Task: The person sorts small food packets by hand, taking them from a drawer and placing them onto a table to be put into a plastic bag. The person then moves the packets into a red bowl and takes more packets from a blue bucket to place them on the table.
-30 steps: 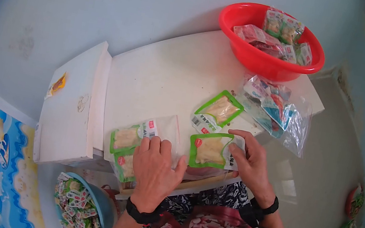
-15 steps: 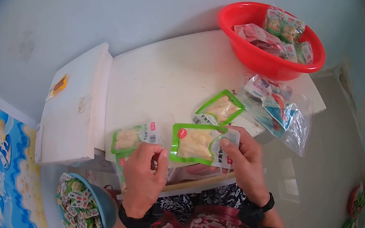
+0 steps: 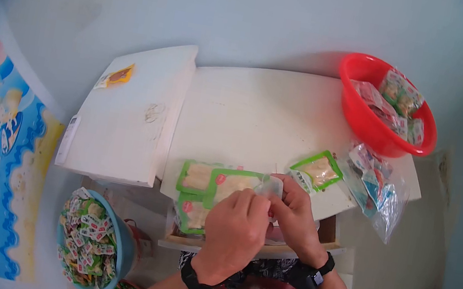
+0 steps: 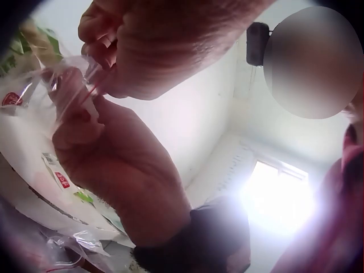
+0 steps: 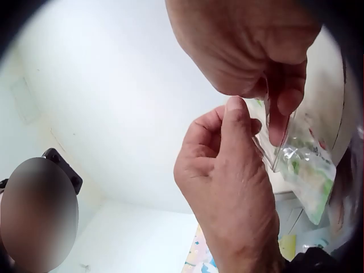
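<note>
The clear bag [image 3: 271, 187], green-edged packets [image 3: 198, 177] inside, lies at the near edge of the surface [image 3: 249, 111] — likely light, limp, slippery; best taken by its mouth, where left hand [image 3: 237, 230] and right hand [image 3: 299, 223] pinch it.

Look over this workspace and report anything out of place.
The clear bag at the table's right hangs partly past the edge, so it might slip off. A lone yellow packet sits on the raised white cabinet, apart from the other packets.
</note>
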A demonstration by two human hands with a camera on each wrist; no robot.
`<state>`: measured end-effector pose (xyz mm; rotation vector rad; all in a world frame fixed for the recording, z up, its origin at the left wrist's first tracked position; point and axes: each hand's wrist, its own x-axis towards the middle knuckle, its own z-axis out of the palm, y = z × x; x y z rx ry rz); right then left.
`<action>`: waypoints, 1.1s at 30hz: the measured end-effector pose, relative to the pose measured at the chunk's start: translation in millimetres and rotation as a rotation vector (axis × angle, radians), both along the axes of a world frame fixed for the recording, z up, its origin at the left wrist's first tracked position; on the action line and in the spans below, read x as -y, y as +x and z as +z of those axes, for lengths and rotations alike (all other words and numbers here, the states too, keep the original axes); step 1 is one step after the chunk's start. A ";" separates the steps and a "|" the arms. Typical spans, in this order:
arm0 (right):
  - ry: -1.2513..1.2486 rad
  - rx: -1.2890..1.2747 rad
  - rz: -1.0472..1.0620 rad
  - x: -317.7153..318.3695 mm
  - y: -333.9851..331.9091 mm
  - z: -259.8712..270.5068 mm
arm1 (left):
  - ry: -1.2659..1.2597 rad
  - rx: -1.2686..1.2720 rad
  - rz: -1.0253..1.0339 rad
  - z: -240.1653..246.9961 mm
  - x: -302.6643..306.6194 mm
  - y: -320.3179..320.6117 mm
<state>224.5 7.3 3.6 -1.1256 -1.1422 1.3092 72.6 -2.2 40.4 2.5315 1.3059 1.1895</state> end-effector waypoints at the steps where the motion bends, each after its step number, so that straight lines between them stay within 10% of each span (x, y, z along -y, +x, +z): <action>1: 0.018 -0.046 0.022 -4.4 -5.6 -1.0 | -0.010 0.007 -0.004 0.6 -0.2 -0.2; 15: 0.159 0.355 0.327 -44.4 -11.1 -12.4 | 0.063 0.136 -0.092 -14.3 -11.6 -9.7; 18: -0.168 0.095 0.307 -32.2 -5.5 13.1 | -0.013 0.119 -0.042 -10.9 -8.8 -20.5; 33: 0.141 0.004 0.182 -34.6 -9.2 -26.3 | -0.015 0.260 -0.110 -24.3 -28.0 -9.9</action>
